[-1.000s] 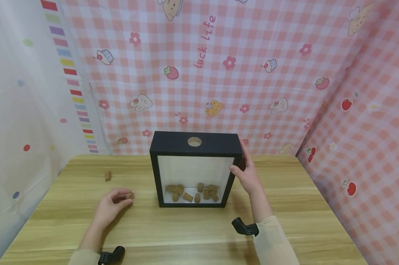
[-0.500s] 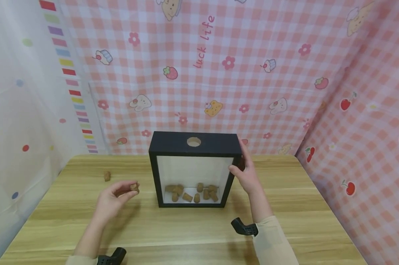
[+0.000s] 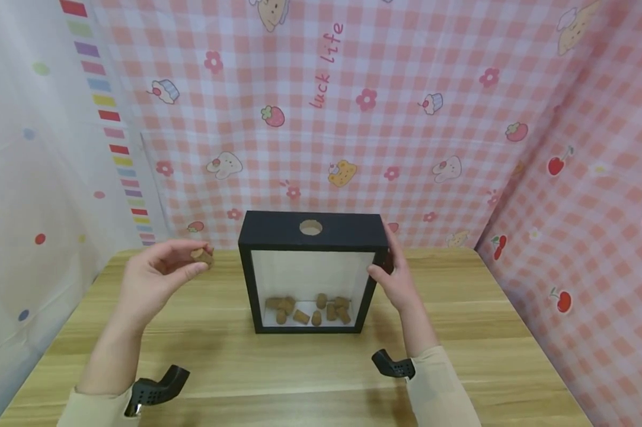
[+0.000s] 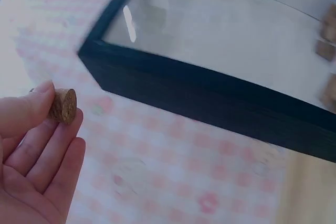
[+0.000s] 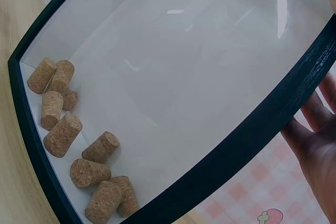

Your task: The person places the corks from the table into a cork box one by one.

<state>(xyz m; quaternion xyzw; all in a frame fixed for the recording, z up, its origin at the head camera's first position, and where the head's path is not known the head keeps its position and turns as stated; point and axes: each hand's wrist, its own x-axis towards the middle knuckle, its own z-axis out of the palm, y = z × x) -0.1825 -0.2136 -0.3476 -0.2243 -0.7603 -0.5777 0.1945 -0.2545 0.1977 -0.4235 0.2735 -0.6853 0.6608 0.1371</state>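
In the head view a black-framed shadow box (image 3: 312, 244) stands upright on the table. A round hole (image 3: 311, 227) opens in its top, and several corks (image 3: 301, 316) lie on its floor behind a clear front. My left hand (image 3: 152, 279) is raised to the left of the box and pinches a cork (image 4: 64, 106) between thumb and fingers, apart from the frame. My right hand (image 3: 398, 281) grips the box's right side, thumb on the front edge and fingers behind. The right wrist view shows the corks (image 5: 102, 201) heaped along the box's bottom.
The wooden table (image 3: 299, 379) carries the box. A pink checked cloth (image 3: 321, 118) hangs behind and on the right, with a white dotted cloth (image 3: 38, 178) at the left. Black wrist-camera mounts (image 3: 157, 388) sit on both forearms.
My left hand has lifted from the table and moved up and back with the cork. The loose cork once on the table at left no longer shows. My right hand stays put.
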